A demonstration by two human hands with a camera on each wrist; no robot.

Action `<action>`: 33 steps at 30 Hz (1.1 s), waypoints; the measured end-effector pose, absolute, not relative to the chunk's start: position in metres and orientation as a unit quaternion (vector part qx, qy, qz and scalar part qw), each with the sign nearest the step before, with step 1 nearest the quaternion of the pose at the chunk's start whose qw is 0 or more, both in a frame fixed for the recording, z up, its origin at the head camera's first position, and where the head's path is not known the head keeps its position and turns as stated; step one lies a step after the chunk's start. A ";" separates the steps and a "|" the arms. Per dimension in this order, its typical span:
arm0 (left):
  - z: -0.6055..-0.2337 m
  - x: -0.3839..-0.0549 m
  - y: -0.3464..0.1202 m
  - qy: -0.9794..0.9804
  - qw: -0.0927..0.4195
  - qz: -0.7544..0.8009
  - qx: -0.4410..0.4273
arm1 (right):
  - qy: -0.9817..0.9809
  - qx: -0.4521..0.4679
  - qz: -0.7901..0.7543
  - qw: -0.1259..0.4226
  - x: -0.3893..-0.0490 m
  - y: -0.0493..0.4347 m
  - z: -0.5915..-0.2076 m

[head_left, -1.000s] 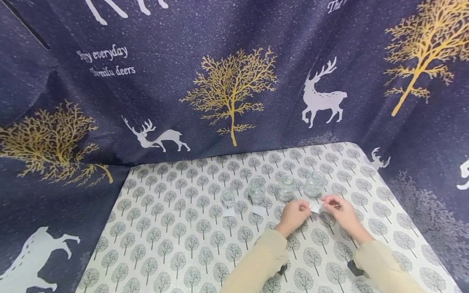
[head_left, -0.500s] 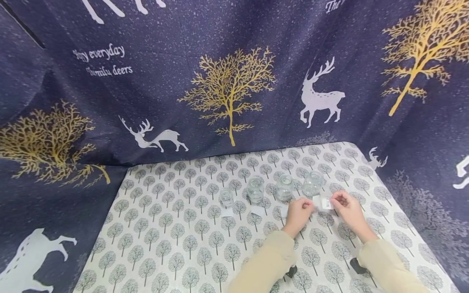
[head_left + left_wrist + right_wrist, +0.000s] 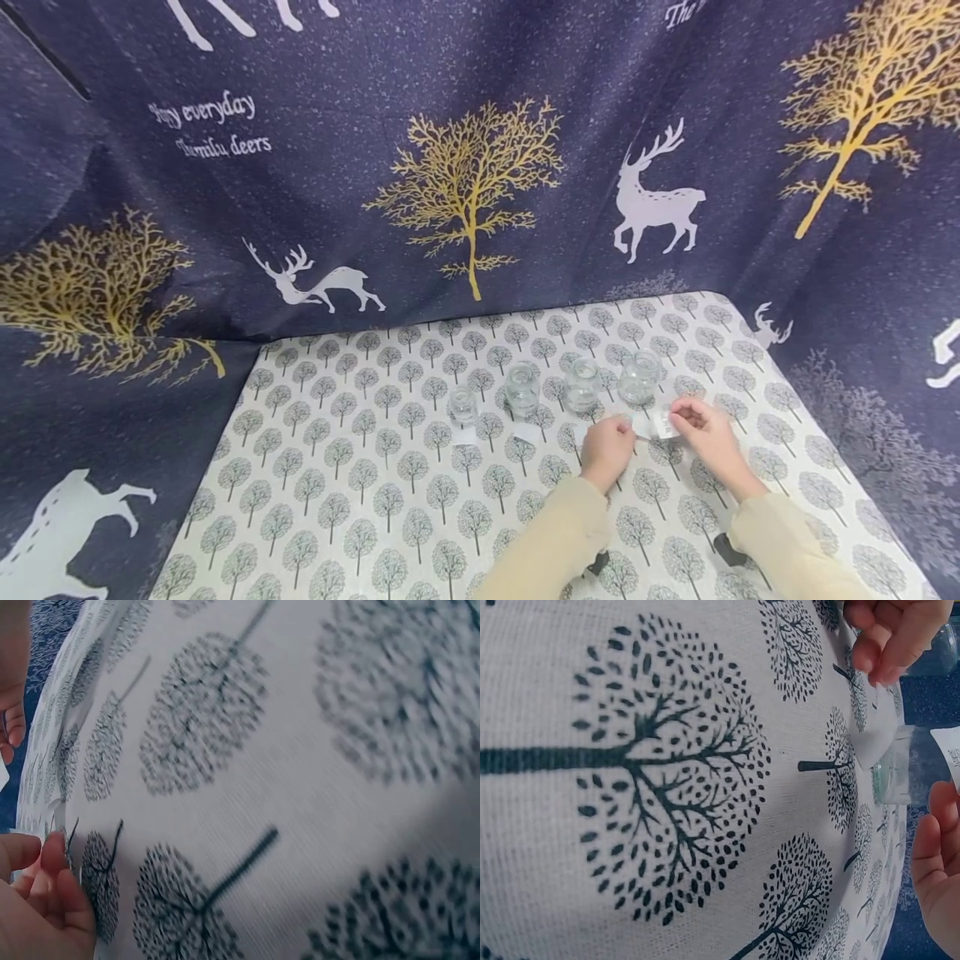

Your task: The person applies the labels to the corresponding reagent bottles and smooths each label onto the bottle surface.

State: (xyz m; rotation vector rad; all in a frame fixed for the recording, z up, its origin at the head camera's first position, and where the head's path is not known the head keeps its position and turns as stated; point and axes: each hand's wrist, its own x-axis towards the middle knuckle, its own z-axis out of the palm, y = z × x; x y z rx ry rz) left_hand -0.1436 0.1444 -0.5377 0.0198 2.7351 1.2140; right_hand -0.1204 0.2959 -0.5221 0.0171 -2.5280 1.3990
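Observation:
My right hand (image 3: 703,432) pinches a small white paper slip (image 3: 663,423) with fine dark print, in front of the rightmost glass jar (image 3: 640,379). To its left, my left hand (image 3: 607,452) has thumb and fingertips together on another pale piece (image 3: 641,427), close beside the printed slip. The right wrist view shows the left hand (image 3: 901,634) with this white piece (image 3: 875,739) hanging at its fingertips, and the right hand (image 3: 937,870) holding the printed slip (image 3: 949,754). In the left wrist view the left hand (image 3: 45,907) has its fingers curled.
Further clear jars stand in a row to the left: one beside the rightmost (image 3: 582,386), another (image 3: 522,390), and a smaller one (image 3: 462,405). White slips lie before the smaller jar (image 3: 464,435) and its neighbour (image 3: 527,432). A dark patterned curtain (image 3: 337,208) hangs behind the table.
Both hands have shifted slightly right. The printed slip, turned up between the hands half a second ago, now hangs lower and tilted from the right hand, and the jars stay put.

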 end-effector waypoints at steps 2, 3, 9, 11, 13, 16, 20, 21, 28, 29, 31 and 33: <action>-0.537 -0.144 0.142 0.924 0.057 0.378 0.024 | -0.872 0.008 0.475 0.115 -0.120 0.296 -0.523; -0.537 -0.144 0.141 0.927 0.053 0.369 0.031 | -0.874 0.008 0.474 0.108 -0.120 0.296 -0.523; -0.531 -0.149 0.132 0.937 0.014 0.326 0.129 | -0.885 0.005 0.460 0.076 -0.119 0.293 -0.522; -0.530 -0.152 0.131 0.935 -0.002 0.309 0.175 | -0.889 0.008 0.453 0.067 -0.120 0.292 -0.521; -0.529 -0.155 0.130 0.930 -0.008 0.304 0.205 | -0.893 0.012 0.447 0.061 -0.121 0.291 -0.521; -0.528 -0.156 0.130 0.921 0.005 0.319 0.222 | -0.897 0.021 0.437 0.058 -0.122 0.288 -0.522; -0.526 -0.156 0.130 0.911 0.027 0.348 0.219 | -0.901 0.037 0.428 0.063 -0.120 0.285 -0.522; -0.526 -0.156 0.130 0.909 0.031 0.356 0.217 | -0.900 0.044 0.428 0.066 -0.120 0.284 -0.522; -0.527 -0.155 0.130 0.901 0.031 0.370 0.223 | -0.888 0.082 0.444 0.090 -0.118 0.278 -0.521; -0.527 -0.155 0.130 0.902 0.030 0.368 0.223 | -0.887 0.082 0.445 0.088 -0.118 0.278 -0.520; -0.529 -0.155 0.130 0.903 0.030 0.367 0.220 | -0.888 0.071 0.447 0.075 -0.118 0.278 -0.521; -0.529 -0.155 0.130 0.904 0.032 0.367 0.217 | -0.892 0.050 0.445 0.060 -0.118 0.279 -0.521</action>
